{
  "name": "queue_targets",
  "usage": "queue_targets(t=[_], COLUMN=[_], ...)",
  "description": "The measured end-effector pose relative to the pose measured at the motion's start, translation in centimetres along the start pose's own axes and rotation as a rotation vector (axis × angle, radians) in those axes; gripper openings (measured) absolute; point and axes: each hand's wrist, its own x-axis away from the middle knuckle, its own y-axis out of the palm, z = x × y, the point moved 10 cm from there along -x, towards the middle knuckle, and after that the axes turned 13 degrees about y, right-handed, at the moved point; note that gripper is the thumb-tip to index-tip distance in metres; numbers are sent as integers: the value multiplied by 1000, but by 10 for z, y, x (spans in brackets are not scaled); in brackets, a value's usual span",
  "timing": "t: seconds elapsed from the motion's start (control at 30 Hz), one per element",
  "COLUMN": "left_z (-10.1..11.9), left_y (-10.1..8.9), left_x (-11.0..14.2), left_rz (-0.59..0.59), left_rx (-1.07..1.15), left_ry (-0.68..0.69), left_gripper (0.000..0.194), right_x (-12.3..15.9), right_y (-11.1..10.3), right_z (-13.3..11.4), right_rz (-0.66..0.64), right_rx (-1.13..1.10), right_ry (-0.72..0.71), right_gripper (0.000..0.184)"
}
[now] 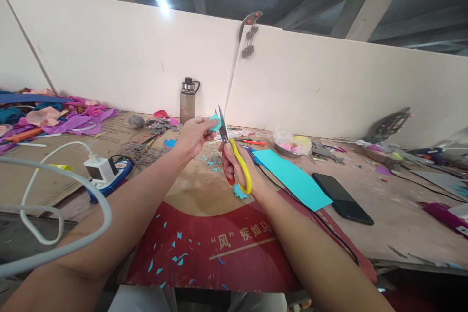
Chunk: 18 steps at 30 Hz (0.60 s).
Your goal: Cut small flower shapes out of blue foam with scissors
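My left hand pinches a small piece of turquoise paper between thumb and fingers. In my right hand are scissors with one yellow and one red handle. Their blades point up and stand slightly apart, right beside the paper's edge. Below the right hand lies a turquoise scalloped cutout. A larger turquoise sheet rests on the table to the right. Small turquoise scraps are scattered over the red and brown cardboard under my hands.
A water bottle stands against the white partition. To the right are a black phone and a bowl with a plastic bag. On the left, a white charger sits in a blue power strip, near colourful fabric-like scraps.
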Motion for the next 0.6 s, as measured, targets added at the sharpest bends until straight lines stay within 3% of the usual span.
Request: queue_targets(t=[0.6], left_z=[1], left_y=[3], left_x=[3], left_rz=[1], left_rx=[34], left_ry=[8], left_gripper=[35], right_x=[-2], right_y=[-1], right_z=[5], right_rz=[15], right_rx=[-6], right_ry=[-18], right_gripper=[70])
